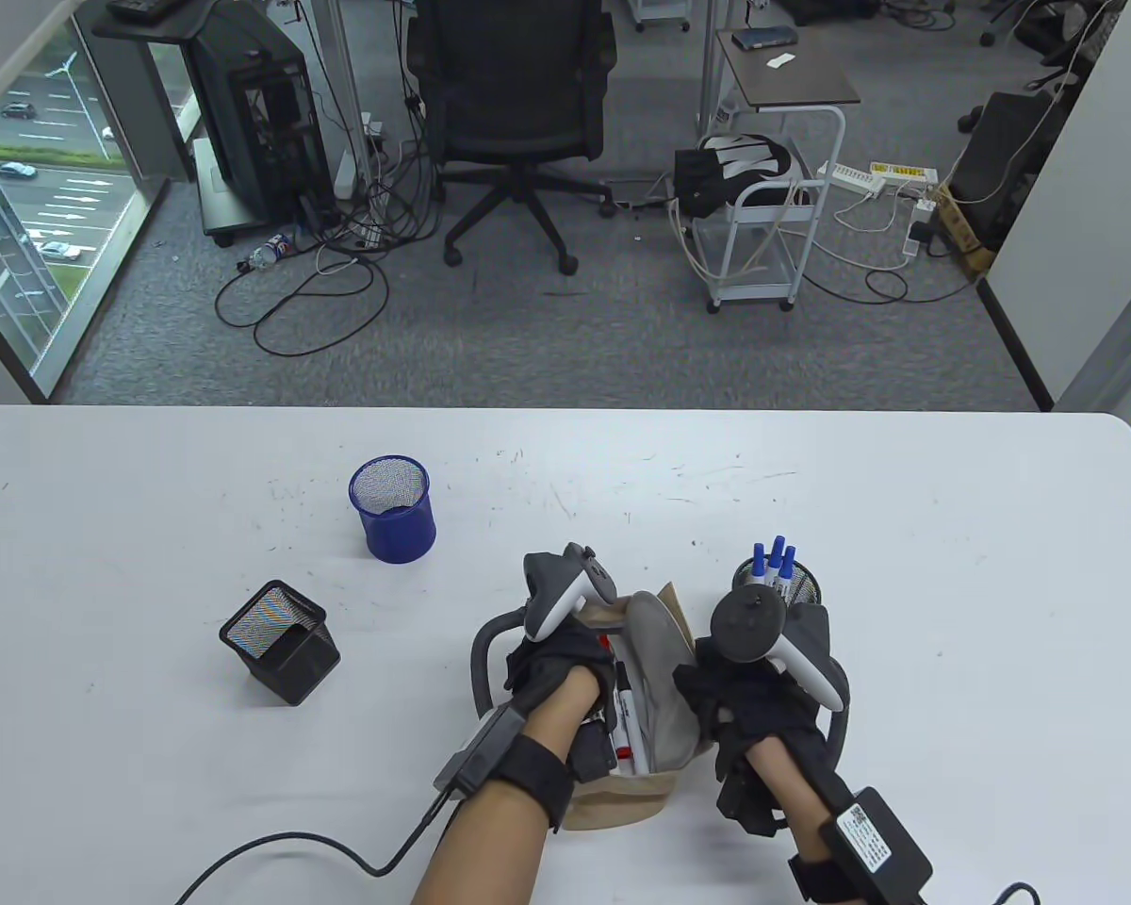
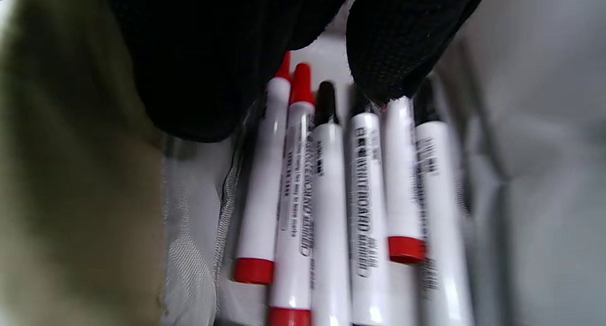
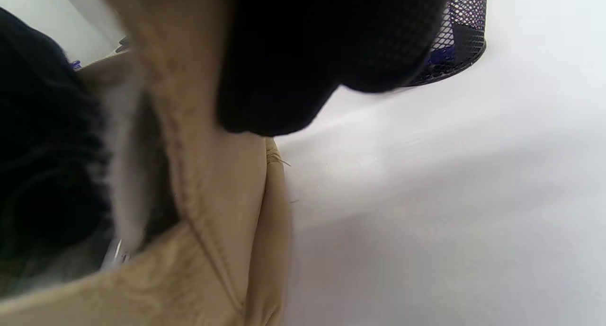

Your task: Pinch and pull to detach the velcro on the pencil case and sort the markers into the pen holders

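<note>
The tan pencil case (image 1: 622,801) lies open at the table's near edge between my hands. Several white markers (image 2: 331,198) with red or black caps lie side by side on its grey lining. My left hand (image 1: 565,674) reaches down into the case; in the left wrist view its fingertips (image 2: 388,66) hang over the cap ends and one touches a red marker (image 2: 402,184). Whether it grips that marker is hidden. My right hand (image 1: 735,702) pinches the case's right wall (image 3: 213,212), thumb on the lining, a finger (image 3: 293,56) outside. The black round mesh holder (image 1: 792,589) holds three blue markers (image 1: 775,564).
A blue round mesh holder (image 1: 391,509) stands to the far left, and a black square mesh holder (image 1: 278,641) nearer on the left. Cables run from both wrists off the near edge. The white table (image 1: 952,566) ends at a far edge with office floor beyond.
</note>
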A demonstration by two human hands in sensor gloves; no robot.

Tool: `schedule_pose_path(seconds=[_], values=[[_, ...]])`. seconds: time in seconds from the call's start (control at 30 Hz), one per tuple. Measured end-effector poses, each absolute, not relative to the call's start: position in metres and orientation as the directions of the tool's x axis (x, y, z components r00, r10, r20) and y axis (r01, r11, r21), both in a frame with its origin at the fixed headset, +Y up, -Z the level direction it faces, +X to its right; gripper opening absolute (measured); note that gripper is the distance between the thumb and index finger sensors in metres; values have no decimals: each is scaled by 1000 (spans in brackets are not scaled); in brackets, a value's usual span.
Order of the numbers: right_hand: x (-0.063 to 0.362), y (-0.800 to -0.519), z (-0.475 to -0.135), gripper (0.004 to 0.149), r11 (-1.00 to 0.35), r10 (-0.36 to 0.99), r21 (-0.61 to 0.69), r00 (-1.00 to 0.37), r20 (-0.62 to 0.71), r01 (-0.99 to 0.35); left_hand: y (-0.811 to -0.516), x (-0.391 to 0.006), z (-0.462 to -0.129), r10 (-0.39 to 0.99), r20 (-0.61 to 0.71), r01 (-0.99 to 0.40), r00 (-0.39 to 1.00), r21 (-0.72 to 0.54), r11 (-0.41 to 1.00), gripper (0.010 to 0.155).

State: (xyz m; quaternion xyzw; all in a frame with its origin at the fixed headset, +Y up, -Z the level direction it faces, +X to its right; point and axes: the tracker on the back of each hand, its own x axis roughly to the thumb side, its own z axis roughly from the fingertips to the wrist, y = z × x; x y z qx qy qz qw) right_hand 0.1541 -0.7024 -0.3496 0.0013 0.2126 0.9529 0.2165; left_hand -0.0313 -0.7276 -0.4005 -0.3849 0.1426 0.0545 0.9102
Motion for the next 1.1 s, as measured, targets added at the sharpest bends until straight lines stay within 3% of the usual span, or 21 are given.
schedule_pose_path(seconds=[0.2, 0.43, 0.53, 0.73, 0.9, 1.1], values=[[153, -704, -350, 53, -810, 418, 416, -904, -86, -414, -743, -17, -416, -213, -244, -4, 946, -667, 745, 81], [152, -704, -350, 53, -814, 414, 412, -907, -84, -410, -749, -23, -417, -159, -249, -52, 955, -672, 739, 84], [151, -704, -349, 53, -820, 406, 406, -910, -84, -403, -734, -27, -414, -10, -248, -154, 969, -632, 760, 83], [149, -704, -348, 53, -828, 397, 399, -915, -79, -393, -663, -59, -406, 419, -180, -455, 890, -411, 790, 76], [149, -704, -349, 53, -825, 403, 400, -912, -80, -400, -607, -126, -401, 516, -192, -543, 835, -132, 829, 62], [150, -705, -349, 53, -819, 411, 403, -908, -85, -408, -579, -217, -389, 588, -308, -605, 748, 48, 795, 52]])
